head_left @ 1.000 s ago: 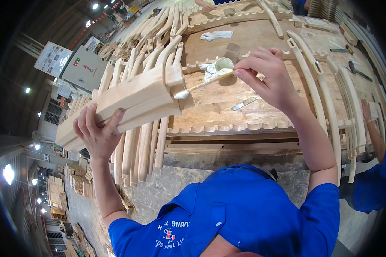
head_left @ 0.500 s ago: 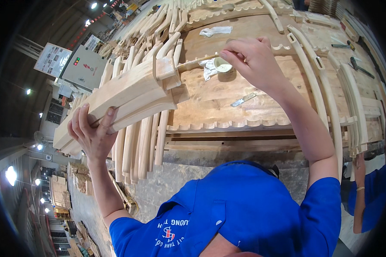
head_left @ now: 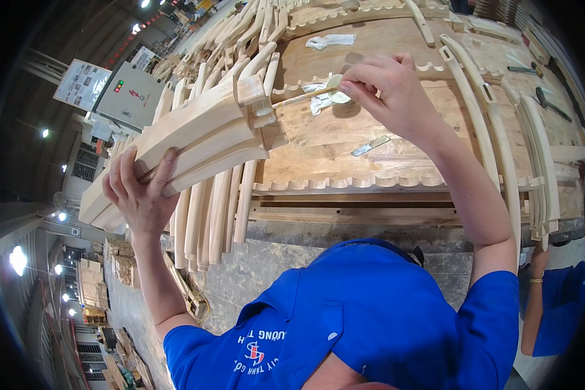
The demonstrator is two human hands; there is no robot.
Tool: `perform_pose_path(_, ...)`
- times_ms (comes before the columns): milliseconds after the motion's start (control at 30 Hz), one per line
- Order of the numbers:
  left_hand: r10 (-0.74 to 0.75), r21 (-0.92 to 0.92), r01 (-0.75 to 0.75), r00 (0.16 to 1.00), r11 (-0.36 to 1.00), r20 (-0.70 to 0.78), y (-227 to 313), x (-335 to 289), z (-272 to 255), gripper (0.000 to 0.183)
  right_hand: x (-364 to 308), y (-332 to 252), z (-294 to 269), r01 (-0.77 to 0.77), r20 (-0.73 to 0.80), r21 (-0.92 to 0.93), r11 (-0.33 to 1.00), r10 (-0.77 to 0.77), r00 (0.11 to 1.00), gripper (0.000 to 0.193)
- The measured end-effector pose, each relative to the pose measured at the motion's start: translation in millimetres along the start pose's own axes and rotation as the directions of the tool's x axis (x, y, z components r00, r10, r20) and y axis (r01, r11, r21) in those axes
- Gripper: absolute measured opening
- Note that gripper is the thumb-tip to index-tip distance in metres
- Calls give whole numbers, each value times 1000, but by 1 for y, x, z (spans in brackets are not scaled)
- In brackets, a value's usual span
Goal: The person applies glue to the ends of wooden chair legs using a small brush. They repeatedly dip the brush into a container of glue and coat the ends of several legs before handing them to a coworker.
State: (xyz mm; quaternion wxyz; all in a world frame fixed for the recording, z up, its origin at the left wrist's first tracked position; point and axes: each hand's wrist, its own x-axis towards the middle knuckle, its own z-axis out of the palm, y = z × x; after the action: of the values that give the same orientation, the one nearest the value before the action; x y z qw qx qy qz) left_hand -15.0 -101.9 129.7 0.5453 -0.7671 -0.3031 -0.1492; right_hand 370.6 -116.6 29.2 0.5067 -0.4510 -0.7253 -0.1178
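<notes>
My left hand (head_left: 143,195) grips a bundle of long, pale shaped wooden pieces (head_left: 198,133), held tilted up to the right above the bench's left side. Pinched in my right hand (head_left: 396,97) is a thin wooden stick (head_left: 305,97). Its far tip meets the stepped end of the bundle, or lies just in front of it; I cannot tell which. Partly behind the right fingers stands a small cup (head_left: 338,97) with pale contents, beside a crumpled white cloth (head_left: 320,104). A flat blade like a putty knife (head_left: 370,146) lies on the plywood bench top (head_left: 305,153).
Scalloped wooden rails (head_left: 351,183) run along the bench. Many curved wooden parts (head_left: 205,224) are stacked at the left. Long slotted pieces (head_left: 471,104) and hammers (head_left: 552,104) lie to the right. Another person's arm (head_left: 535,299) shows at the lower right.
My right hand and the stick have shifted slightly right and down. The bundle's right end appears turned a little, with my left hand still around it.
</notes>
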Motion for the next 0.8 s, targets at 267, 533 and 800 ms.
perform_pose_path(267, -51, -22, 52, 997, 998, 60, 2, 3, -3, 66, -9, -3, -13, -85, 101, 48, 995, 79, 992, 16)
perform_pose_path(533, -34, -51, 34, 999, 998, 3, 2, 3, -6, 67, -10, -2, -3, -87, 33, -18, 996, 88, 996, 16)
perform_pose_path(800, -49, -25, 51, 996, 998, 70, 8, 4, -10, 72, -16, -1, -3, -105, 98, 23, 994, 102, 990, 15)
